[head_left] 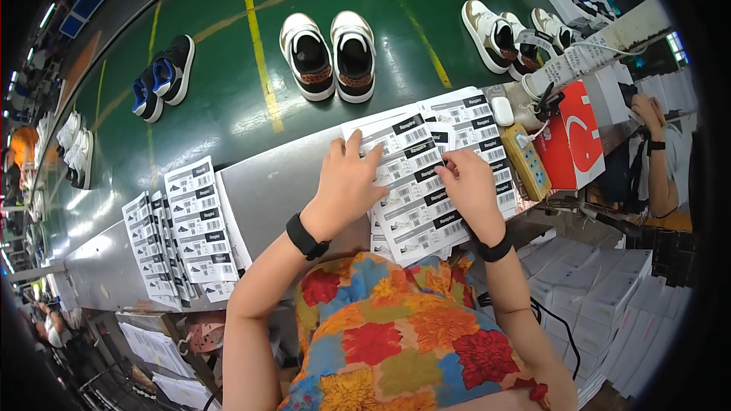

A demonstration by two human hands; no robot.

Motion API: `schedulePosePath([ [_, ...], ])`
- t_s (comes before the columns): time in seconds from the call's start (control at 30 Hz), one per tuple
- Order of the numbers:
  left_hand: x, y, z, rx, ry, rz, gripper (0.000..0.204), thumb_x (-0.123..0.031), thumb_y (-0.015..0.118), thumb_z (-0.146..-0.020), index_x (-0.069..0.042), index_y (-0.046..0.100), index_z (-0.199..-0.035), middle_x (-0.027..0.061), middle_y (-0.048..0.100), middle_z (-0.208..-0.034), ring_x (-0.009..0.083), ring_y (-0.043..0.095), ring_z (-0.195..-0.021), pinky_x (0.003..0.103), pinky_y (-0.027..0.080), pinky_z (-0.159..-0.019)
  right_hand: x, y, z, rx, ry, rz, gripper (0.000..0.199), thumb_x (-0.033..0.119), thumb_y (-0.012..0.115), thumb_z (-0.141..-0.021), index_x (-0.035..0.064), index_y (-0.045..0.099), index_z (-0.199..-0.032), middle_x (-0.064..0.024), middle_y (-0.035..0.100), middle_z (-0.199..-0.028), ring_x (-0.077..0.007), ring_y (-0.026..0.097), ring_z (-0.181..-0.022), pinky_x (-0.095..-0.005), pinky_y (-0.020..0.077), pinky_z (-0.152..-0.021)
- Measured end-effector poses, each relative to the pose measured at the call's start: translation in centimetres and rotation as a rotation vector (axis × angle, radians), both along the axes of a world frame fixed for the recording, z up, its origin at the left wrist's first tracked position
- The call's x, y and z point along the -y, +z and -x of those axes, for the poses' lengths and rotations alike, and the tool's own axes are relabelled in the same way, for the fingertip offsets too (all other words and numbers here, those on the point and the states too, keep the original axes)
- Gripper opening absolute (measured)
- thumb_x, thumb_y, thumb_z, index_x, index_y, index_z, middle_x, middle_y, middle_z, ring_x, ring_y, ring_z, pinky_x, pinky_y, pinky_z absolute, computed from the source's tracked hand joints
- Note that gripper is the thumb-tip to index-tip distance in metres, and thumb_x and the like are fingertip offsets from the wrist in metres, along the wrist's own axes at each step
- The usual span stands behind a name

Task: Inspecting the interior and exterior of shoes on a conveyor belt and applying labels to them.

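Note:
A white sheet of printed shoe-box labels (415, 209) lies on top of other label sheets (481, 125) at the table's near edge in front of me. My left hand (344, 183) rests on its left side, fingers spread apart and lying over the paper. At the sheet's right edge my right hand (474, 186) is closed, thumb and forefinger pinched together on the label sheet. Whether a single label is between those fingertips is too small to tell. Black bands circle both wrists.
More label sheets (199, 221) lie at left. On the green conveyor (228, 53) stand white-and-brown sneakers (354, 57) and dark blue sneakers (164, 80). At right are a yellow power strip (525, 161), white charger (502, 111) and red shoe box (571, 137). Another person's arm (659, 152) shows beyond.

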State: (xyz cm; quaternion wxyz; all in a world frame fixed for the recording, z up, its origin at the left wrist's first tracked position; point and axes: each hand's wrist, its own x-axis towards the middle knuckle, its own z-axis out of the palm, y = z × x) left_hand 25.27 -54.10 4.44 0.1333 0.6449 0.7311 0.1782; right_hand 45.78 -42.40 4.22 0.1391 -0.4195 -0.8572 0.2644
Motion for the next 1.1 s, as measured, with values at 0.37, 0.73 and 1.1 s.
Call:
schedulePosePath([
  [0.37, 1.4, -0.1, -0.7, -0.09, -0.085, 0.023, 0.09, -0.04, 0.086, -0.054, -0.016, 0.051, -0.134, 0.0206, 0.034, -0.145, 0.0493, 0.035, -0.125, 0.054, 0.036, -0.099, 3.2, -1.7, -1.1, 0.226, 0.107, -0.375, 0.022, 0.003, 0.062, -0.079, -0.0046, 0.063, -0.099, -0.0099, 0.053, -0.08, -0.0247, 0.058, -0.074, -0.0326, 0.0498, -0.06],
  [0.73, 1.9, -0.5, -0.4, -0.104, -0.066, -0.012, 0.089, -0.05, 0.083, -0.054, -0.02, 0.054, -0.133, 0.0165, 0.036, -0.145, 0.0472, 0.034, -0.127, 0.053, 0.035, -0.098, 3.0, -1.0, -0.7, 0.122, 0.109, -0.445, 0.016, 0.004, 0.062, -0.08, -0.0035, 0.06, -0.095, -0.0141, 0.055, -0.083, -0.0293, 0.057, -0.073, -0.035, 0.0507, -0.062],
  [1.1, 1.9, -1.1, -0.4, -0.103, -0.05, -0.023, 0.091, -0.053, 0.083, -0.052, -0.021, 0.055, -0.132, 0.0163, 0.035, -0.145, 0.048, 0.033, -0.125, 0.055, 0.033, -0.097, 1.5, -2.2, -0.7, 0.012, 0.176, -0.341, 0.009, 0.004, 0.063, -0.082, -0.0005, 0.064, -0.089, -0.0128, 0.05, -0.068, -0.032, 0.055, -0.063, -0.0397, 0.0454, -0.056],
])
